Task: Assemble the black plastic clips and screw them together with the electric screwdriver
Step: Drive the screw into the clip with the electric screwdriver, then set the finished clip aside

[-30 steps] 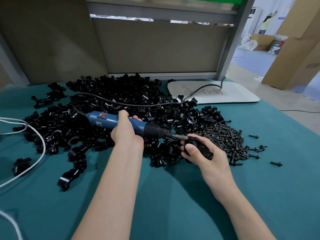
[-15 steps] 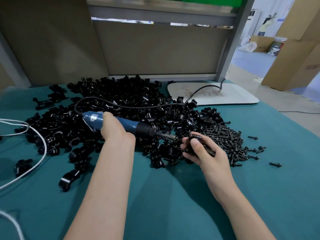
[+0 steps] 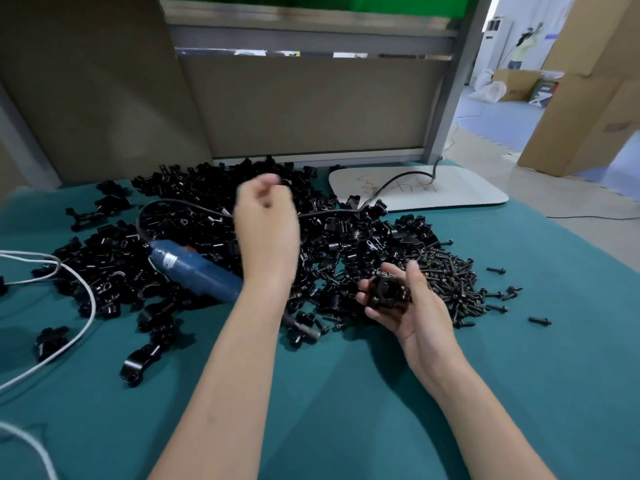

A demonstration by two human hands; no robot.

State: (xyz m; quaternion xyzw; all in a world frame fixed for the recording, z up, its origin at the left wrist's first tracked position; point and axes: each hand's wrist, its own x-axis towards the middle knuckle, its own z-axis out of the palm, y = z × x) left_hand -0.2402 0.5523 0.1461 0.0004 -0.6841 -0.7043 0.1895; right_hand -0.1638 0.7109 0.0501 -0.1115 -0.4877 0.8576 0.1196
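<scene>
My right hand (image 3: 420, 317) lies palm up over the near edge of the heap and cradles an assembled black clip (image 3: 388, 292), fingers curled round it. My left hand (image 3: 266, 226) is raised over the big pile of black plastic clips (image 3: 194, 202); it is blurred, its fingers loosely curled with nothing seen in it. The blue electric screwdriver (image 3: 194, 268) lies on the pile under my left forearm, its tip hidden behind the arm. A heap of black screws (image 3: 450, 275) sits just right of my right hand.
The teal table cover (image 3: 346, 410) fills the foreground. A white cable (image 3: 86, 299) loops at the left, and the black cord (image 3: 173, 202) crosses the pile. A white board (image 3: 450, 192) lies at the back right. Stray clips (image 3: 138, 362) and screws (image 3: 539, 320) are scattered around.
My left hand has let go of the screwdriver, which now lies on the pile, and has lifted away over the clips. My right hand has turned palm up with the clip.
</scene>
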